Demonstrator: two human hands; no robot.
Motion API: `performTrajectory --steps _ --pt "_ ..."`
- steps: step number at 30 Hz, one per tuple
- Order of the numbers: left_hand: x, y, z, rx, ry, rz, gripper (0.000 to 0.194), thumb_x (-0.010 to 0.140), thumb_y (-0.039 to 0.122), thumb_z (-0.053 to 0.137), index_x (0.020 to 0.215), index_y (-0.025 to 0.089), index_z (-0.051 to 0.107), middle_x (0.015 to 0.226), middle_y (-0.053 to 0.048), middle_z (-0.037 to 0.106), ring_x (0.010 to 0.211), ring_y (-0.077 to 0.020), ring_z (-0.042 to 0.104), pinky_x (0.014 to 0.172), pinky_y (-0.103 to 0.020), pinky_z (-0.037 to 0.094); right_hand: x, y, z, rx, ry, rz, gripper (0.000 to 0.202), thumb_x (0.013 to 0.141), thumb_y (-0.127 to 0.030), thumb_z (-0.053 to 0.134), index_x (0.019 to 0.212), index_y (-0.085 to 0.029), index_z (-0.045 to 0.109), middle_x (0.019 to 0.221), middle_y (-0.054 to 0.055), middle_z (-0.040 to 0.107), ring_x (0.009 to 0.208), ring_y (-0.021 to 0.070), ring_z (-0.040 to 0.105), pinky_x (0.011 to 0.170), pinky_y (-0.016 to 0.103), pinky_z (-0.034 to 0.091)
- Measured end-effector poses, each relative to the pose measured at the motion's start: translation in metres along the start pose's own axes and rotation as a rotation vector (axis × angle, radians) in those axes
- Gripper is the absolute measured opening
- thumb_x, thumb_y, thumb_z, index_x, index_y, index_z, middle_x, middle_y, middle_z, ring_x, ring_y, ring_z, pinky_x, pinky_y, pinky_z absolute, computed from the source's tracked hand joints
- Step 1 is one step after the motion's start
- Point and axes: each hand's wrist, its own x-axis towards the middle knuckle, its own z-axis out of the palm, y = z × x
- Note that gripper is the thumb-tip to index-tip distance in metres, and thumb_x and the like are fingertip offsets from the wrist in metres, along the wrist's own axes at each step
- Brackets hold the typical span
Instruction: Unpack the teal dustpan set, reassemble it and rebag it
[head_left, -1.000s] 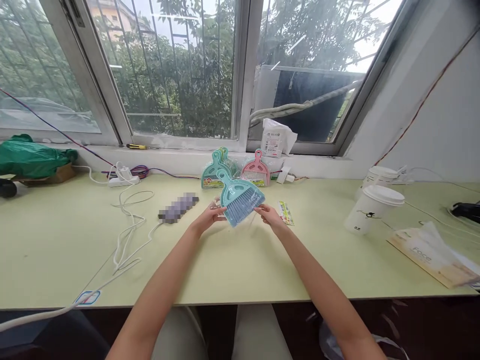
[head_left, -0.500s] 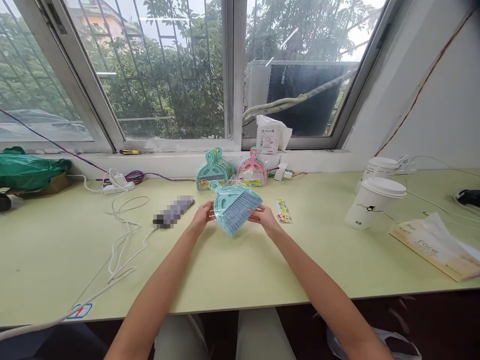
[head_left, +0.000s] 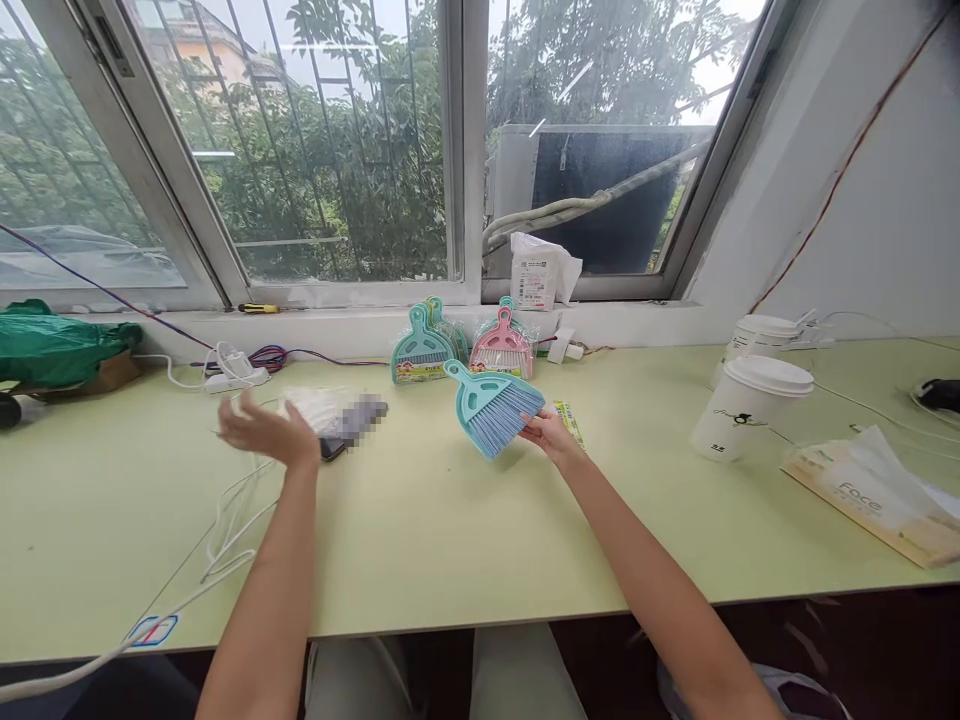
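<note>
My right hand (head_left: pixel 551 437) grips a teal mini dustpan and brush set (head_left: pixel 496 405) by its bristle end, tilted above the table, with the loop handle toward the upper left. No plastic film shows around it. My left hand (head_left: pixel 270 432) is off to the left, fingers apart and somewhat blurred. Just beyond it is a crumpled clear plastic wrapper (head_left: pixel 316 408), over part of a dark phone-like object (head_left: pixel 352 425) that is pixelated. Whether the left hand touches the wrapper, I cannot tell. A green-and-yellow label card (head_left: pixel 570 424) lies behind the right wrist.
Wrapped teal dustpan sets (head_left: pixel 421 345) and pink dustpan sets (head_left: pixel 502 343) lean on the sill wall. White cables (head_left: pixel 232 540) cross the left side near a power strip (head_left: pixel 238 378). Right are a lidded paper cup (head_left: pixel 750 408) and a tissue pack (head_left: pixel 870 490).
The clear wrapper has come off the dustpan set and now lies left by the phone-like object. My left hand has let go of the set and swung left; the set has shifted slightly right.
</note>
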Motion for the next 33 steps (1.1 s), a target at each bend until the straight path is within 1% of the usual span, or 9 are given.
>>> performTrajectory --steps 2,5,7,10,13,15,17,25,33 --pt "-0.028 0.029 0.008 -0.148 -0.220 0.157 0.038 0.090 0.025 0.057 0.125 0.014 0.048 0.149 -0.017 0.037 0.143 -0.0300 0.026 0.118 -0.051 0.011 -0.002 0.006 0.007 0.009 -0.033 -0.009 0.014 0.075 -0.012 0.072 0.087 -0.018 0.066 0.088 0.004 0.074 0.082 0.0164 0.072 0.087 0.033 0.060" --pt "-0.086 0.072 0.023 -0.534 -0.958 -0.297 0.034 0.099 0.034 0.034 0.120 0.015 0.051 0.114 -0.015 0.062 0.106 -0.0259 0.060 0.097 -0.046 0.046 -0.006 0.013 0.018 0.012 -0.093 -0.013 0.017 0.075 -0.015 0.073 0.089 -0.018 0.065 0.091 0.005 0.073 0.085 0.0170 0.071 0.089 0.033 0.058" --pt "-0.121 0.088 0.030 -0.674 -1.377 -0.479 0.040 0.093 0.042 0.048 0.126 0.020 0.050 0.107 -0.011 0.065 0.091 -0.0238 0.064 0.080 -0.040 0.054 -0.008 0.015 0.023 -0.028 -0.122 -0.001 0.020 0.076 -0.017 0.071 0.095 -0.018 0.064 0.096 0.007 0.072 0.087 0.0180 0.070 0.090 0.034 0.057" --pt "-0.148 0.093 0.030 -0.705 -1.238 -0.567 0.042 0.089 0.043 0.053 0.127 0.023 0.053 0.107 -0.007 0.065 0.086 -0.0207 0.064 0.073 -0.033 0.054 -0.010 0.012 0.026 -0.176 0.003 -0.078 0.039 0.078 -0.018 0.064 0.116 -0.020 0.055 0.117 0.011 0.065 0.102 0.0214 0.066 0.093 0.038 0.054" --pt "-0.151 0.091 0.022 -0.698 -0.953 -0.356 0.037 0.092 0.039 0.049 0.125 0.024 0.058 0.120 -0.006 0.064 0.109 -0.0226 0.059 0.092 -0.032 0.048 -0.019 0.009 0.033 -0.461 0.252 -0.461 0.049 0.081 -0.023 0.055 0.129 -0.024 0.046 0.134 0.012 0.053 0.118 0.0242 0.055 0.100 0.043 0.048" --pt "-0.151 0.094 0.013 -0.690 -0.892 -0.182 0.038 0.093 0.039 0.050 0.127 0.025 0.059 0.125 -0.005 0.063 0.117 -0.0241 0.056 0.100 -0.032 0.043 -0.028 0.011 0.043 -0.685 0.212 -0.726 0.036 0.086 -0.031 0.052 0.122 -0.025 0.052 0.128 0.010 0.056 0.119 0.0260 0.051 0.102 0.045 0.043" --pt "-0.156 0.101 0.002 -0.692 -0.966 -0.059 0.042 0.092 0.040 0.054 0.131 0.027 0.059 0.126 -0.004 0.064 0.117 -0.0265 0.057 0.102 -0.033 0.041 -0.039 0.017 0.055 -0.852 0.095 -0.851 0.027 0.089 -0.040 0.052 0.112 -0.027 0.059 0.119 0.010 0.060 0.116 0.0280 0.051 0.102 0.045 0.040" --pt "-0.167 0.113 -0.005 -0.592 -1.109 0.171 0.044 0.097 0.039 0.043 0.137 0.025 0.055 0.128 -0.005 0.065 0.106 -0.0242 0.064 0.093 -0.032 0.046 -0.046 0.019 0.064 -1.074 0.222 -0.879 0.020 0.087 -0.042 0.056 0.082 -0.022 0.055 0.090 0.008 0.062 0.094 0.0266 0.056 0.084 0.039 0.040" --pt "-0.149 0.117 -0.001 -0.257 -1.001 0.514 0.042 0.098 0.022 0.037 0.137 0.025 0.054 0.107 -0.008 0.071 0.090 -0.0228 0.068 0.077 -0.029 0.050 -0.058 0.007 0.071 -1.025 0.294 -0.917 0.017 0.085 -0.033 0.053 0.074 -0.021 0.048 0.080 0.002 0.057 0.083 0.0206 0.054 0.076 0.032 0.038"
